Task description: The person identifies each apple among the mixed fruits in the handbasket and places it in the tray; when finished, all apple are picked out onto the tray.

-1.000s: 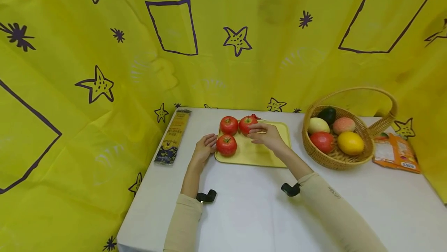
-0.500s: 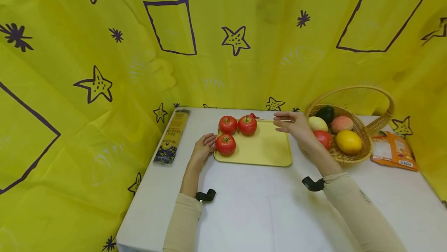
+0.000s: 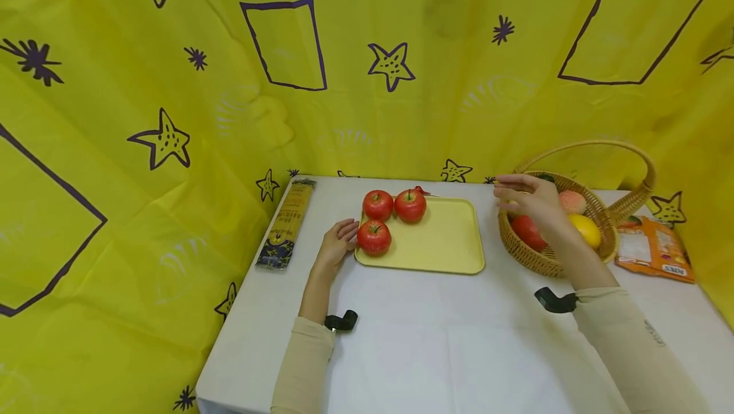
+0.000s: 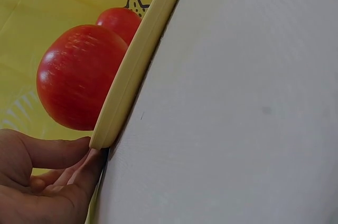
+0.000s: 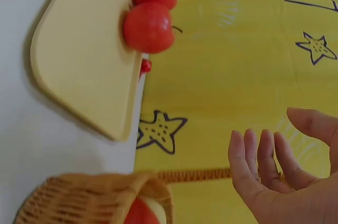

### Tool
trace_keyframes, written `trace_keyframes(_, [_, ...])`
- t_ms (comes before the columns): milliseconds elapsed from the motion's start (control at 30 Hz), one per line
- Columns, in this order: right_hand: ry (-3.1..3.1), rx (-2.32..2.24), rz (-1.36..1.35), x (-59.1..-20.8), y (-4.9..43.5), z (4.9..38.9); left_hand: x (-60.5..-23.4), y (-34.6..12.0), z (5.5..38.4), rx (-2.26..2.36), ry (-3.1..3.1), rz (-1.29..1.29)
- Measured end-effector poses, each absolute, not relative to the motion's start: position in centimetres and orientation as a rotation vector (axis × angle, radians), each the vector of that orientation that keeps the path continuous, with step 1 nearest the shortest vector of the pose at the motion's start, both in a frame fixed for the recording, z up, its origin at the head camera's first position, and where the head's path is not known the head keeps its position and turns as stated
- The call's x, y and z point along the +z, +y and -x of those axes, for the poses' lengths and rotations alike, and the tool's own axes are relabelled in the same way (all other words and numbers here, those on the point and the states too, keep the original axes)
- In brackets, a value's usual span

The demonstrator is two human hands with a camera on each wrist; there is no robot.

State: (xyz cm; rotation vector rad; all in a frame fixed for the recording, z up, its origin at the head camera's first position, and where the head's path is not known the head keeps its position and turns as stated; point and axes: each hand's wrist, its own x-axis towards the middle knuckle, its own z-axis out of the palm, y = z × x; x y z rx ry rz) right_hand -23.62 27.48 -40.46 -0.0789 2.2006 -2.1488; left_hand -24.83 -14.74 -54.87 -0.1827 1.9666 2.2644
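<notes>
My left hand point(image 3: 335, 246) lies at the left edge of the yellow tray point(image 3: 436, 245), its fingers loosely bent. In the left wrist view its thumb tip is right at the tray's rim, close below an apple point(image 4: 79, 78). Three red apples are grouped at the tray's left: one in front point(image 3: 374, 237), one behind it point(image 3: 378, 204) and one beside that point(image 3: 410, 205). My right hand point(image 3: 539, 205) is raised over the left side of the wicker basket point(image 3: 524, 258). It holds nothing, with fingers apart from the thumb in the right wrist view.
A red fruit point(image 3: 529, 232), a yellow lemon-like fruit point(image 3: 585, 230) and a pinkish fruit point(image 3: 572, 202) sit in the basket; its tall handle arches above. An orange packet point(image 3: 654, 248) lies to the right. A long yellow packet point(image 3: 288, 223) lies left, before the yellow curtain point(image 3: 367, 127).
My right hand has moved away from the rear right apple, across the tray to the right, and is now over the basket. The left hand has stayed at the tray's edge.
</notes>
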Motion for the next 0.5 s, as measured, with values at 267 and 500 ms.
trace_keyframes(267, [2.167,-2.155,0.05,-40.4,30.8,22.8,-54.9,-14.9,24.9,2.261,1.939,0.178])
trace_keyframes(500, [2.172,-2.175,0.054,-40.6,33.1,22.4,-55.0,-15.0,25.0,2.265,1.921,0.176])
